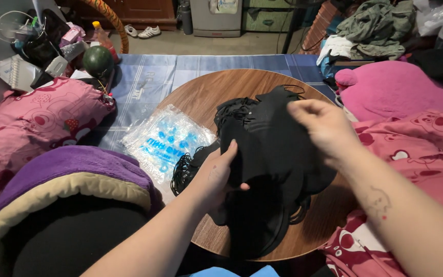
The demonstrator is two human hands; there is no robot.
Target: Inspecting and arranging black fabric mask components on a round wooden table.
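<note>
A stack of black face masks (pixel 270 154) with thin black ear loops lies over a round wooden table (pixel 216 95). My left hand (pixel 219 174) grips the stack's lower left edge, thumb on top. My right hand (pixel 321 128) hovers over the upper right of the stack, fingers bent and pinched at the top mask. More loose black loops (pixel 183 172) spill off the pile to the left.
A pile of clear plastic bags with blue print (pixel 167 138) lies at the table's left edge. Pink patterned bedding (pixel 32 123) and a purple cushion (pixel 78 164) sit left; a pink plush (pixel 396 90) and bedding sit right. Clutter and a green ball (pixel 97 60) lie far left.
</note>
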